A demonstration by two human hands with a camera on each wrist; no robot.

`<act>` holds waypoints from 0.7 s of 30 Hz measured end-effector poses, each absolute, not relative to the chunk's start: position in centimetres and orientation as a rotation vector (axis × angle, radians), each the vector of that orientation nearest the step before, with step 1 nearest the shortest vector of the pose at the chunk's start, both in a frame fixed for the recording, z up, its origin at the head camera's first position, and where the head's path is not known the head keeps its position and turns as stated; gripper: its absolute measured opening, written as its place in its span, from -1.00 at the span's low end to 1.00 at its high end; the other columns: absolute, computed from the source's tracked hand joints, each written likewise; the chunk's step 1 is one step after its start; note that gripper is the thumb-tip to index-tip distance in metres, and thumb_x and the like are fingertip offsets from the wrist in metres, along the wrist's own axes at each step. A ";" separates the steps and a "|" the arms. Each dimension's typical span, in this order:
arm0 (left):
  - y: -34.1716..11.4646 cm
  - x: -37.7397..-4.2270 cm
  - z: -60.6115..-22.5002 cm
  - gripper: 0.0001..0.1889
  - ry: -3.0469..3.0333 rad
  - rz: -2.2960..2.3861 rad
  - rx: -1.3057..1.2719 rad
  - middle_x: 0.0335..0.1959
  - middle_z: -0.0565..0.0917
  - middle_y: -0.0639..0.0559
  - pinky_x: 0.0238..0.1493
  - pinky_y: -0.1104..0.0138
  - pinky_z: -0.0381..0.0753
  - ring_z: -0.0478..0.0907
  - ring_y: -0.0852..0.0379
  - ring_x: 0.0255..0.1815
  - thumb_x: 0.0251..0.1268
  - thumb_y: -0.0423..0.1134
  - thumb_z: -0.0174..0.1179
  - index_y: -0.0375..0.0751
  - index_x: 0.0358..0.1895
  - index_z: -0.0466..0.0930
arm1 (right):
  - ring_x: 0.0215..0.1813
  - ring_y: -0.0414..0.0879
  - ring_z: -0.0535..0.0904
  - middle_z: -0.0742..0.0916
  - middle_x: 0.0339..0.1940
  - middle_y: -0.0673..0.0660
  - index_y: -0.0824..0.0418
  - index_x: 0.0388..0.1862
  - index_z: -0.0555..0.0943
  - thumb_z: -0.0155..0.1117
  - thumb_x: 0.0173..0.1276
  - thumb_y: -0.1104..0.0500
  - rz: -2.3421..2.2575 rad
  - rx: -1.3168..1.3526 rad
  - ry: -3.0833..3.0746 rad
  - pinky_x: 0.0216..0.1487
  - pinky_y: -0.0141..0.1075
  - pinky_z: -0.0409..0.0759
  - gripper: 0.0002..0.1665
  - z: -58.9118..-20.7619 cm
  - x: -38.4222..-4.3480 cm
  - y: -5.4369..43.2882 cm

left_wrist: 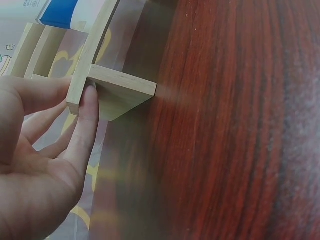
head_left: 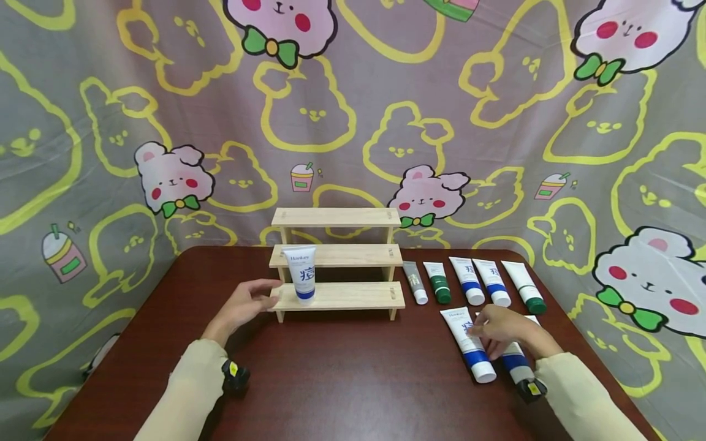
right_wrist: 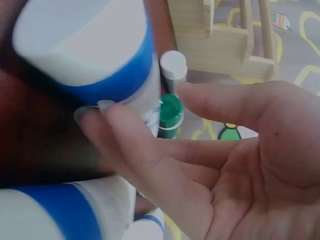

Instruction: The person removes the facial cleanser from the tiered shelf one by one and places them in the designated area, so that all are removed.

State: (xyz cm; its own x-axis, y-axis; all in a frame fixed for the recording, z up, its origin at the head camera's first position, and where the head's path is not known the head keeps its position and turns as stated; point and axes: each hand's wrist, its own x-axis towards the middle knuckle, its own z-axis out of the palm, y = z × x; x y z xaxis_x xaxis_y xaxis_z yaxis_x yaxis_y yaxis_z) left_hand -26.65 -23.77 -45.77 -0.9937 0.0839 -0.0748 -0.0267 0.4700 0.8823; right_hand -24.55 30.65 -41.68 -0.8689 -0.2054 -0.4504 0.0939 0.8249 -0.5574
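A three-tier wooden display stand (head_left: 353,297) stands at the middle of the table. On its lowest step, toward the left end, a white tube with a blue band (head_left: 302,272) is upright on its cap. My left hand (head_left: 242,306) pinches the left end of that step, thumb and finger on opposite faces of the plank (left_wrist: 82,75). At the right, my right hand (head_left: 507,327) is over two lying white-and-blue tubes. Its fingertips are against the side of the left tube (head_left: 466,343), the thumb spread apart. The other tube (head_left: 517,361) is partly hidden under the hand.
Behind the right hand lies a row of tubes: a grey one (head_left: 413,282), a green-and-white one (head_left: 437,283), two white-and-blue ones (head_left: 467,282) and a white one with a green cap (head_left: 524,288). A patterned cloth (head_left: 331,122) hangs behind the table (head_left: 353,380).
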 end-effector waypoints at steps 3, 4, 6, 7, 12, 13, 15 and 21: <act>-23.8 -26.6 -45.9 -0.52 2.593 1.569 0.057 0.42 0.55 -0.26 0.09 0.15 0.73 0.68 0.04 0.03 0.43 -0.31 0.28 -0.19 0.38 0.55 | -0.49 -0.01 0.76 0.77 -0.47 0.21 0.53 -0.01 0.64 0.26 0.53 0.18 -0.793 -0.080 2.533 -0.39 -0.17 0.78 -0.63 -41.1 -24.8 30.6; -23.8 -26.6 -45.9 -0.53 2.595 1.570 0.055 0.42 0.55 -0.26 0.09 0.16 0.74 0.68 0.03 0.04 0.42 -0.32 0.28 -0.18 0.38 0.55 | -0.49 -0.01 0.76 0.77 -0.47 0.21 0.54 0.00 0.64 0.24 0.53 0.18 -0.804 -0.084 2.546 -0.39 -0.17 0.78 -0.63 -40.9 -24.9 30.5; -23.9 -26.7 -45.9 -0.53 2.598 1.568 0.059 0.42 0.55 -0.26 0.09 0.16 0.73 0.69 0.02 0.05 0.43 -0.31 0.28 -0.18 0.37 0.56 | -0.50 -0.02 0.76 0.76 -0.47 0.22 0.54 -0.02 0.64 0.22 0.54 0.19 -0.834 -0.103 2.578 -0.41 -0.17 0.77 -0.64 -40.5 -25.1 30.4; -23.9 -26.7 -45.9 -0.53 2.601 1.562 0.055 0.42 0.54 -0.26 0.09 0.17 0.73 0.68 0.01 0.05 0.43 -0.31 0.28 -0.17 0.37 0.56 | -0.51 -0.03 0.75 0.76 -0.47 0.22 0.54 -0.02 0.64 0.21 0.55 0.19 -0.853 -0.113 2.596 -0.41 -0.18 0.77 -0.65 -40.3 -25.2 30.3; -24.0 -26.8 -45.9 -0.54 2.599 1.557 0.033 0.42 0.54 -0.25 0.10 0.16 0.73 0.68 -0.02 0.07 0.42 -0.31 0.28 -0.15 0.37 0.57 | -0.51 -0.06 0.74 0.75 -0.46 0.25 0.59 0.05 0.59 0.19 0.55 0.21 -0.976 -0.201 2.660 -0.42 -0.19 0.77 -0.61 -39.4 -25.8 29.2; -24.0 -26.8 -45.9 -0.53 2.604 1.550 0.048 0.42 0.54 -0.27 0.09 0.16 0.73 0.68 -0.02 0.06 0.42 -0.31 0.28 -0.18 0.37 0.56 | -0.51 -0.06 0.75 0.75 -0.46 0.26 0.60 0.07 0.58 0.19 0.55 0.21 -0.997 -0.227 2.667 -0.42 -0.19 0.77 -0.60 -39.3 -26.0 29.0; -23.9 -26.8 -45.9 -0.53 2.607 1.548 0.045 0.41 0.54 -0.27 0.09 0.15 0.73 0.68 -0.03 0.06 0.42 -0.31 0.28 -0.17 0.37 0.57 | -0.49 -0.06 0.75 0.75 -0.43 0.27 0.59 0.09 0.58 0.19 0.56 0.21 -1.042 -0.267 2.668 -0.41 -0.19 0.78 -0.59 -38.9 -26.3 28.3; -23.9 -26.8 -46.0 -0.54 2.618 1.543 0.027 0.40 0.56 -0.25 0.09 0.17 0.72 0.66 -0.01 0.05 0.43 -0.30 0.28 -0.16 0.37 0.57 | -0.48 -0.07 0.74 0.77 -0.38 0.30 0.54 0.09 0.60 0.18 0.56 0.20 -1.125 -0.363 2.664 -0.39 -0.19 0.78 -0.62 -38.3 -26.9 25.7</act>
State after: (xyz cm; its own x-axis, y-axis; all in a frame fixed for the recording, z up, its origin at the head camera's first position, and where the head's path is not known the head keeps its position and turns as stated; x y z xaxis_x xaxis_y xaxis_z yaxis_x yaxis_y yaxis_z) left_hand -26.83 -23.92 -45.98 -0.9946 0.0672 -0.0791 -0.0367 0.4854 0.8735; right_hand -26.90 25.73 -38.32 -0.9437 -0.3117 -0.1109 -0.1379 0.6753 -0.7245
